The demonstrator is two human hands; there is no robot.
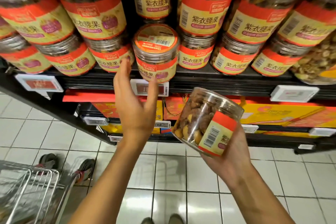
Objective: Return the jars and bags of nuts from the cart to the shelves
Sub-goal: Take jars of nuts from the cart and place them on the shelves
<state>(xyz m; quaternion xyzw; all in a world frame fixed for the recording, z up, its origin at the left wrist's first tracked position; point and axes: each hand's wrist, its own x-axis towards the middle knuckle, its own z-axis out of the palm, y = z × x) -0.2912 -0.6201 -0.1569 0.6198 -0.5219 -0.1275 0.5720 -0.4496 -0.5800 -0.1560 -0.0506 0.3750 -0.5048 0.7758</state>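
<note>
Your black shelf carries jars of nuts in two tiers along its whole length, the upper jars resting on the lids of the lower ones. A single jar sits at the front edge near the middle, ahead of the row (its lid label shows to you). White price tags are fixed along that front edge. The lower shelf holds yellow and orange boxes side by side. The white tiled floor bears the wire cart at your left.
</note>
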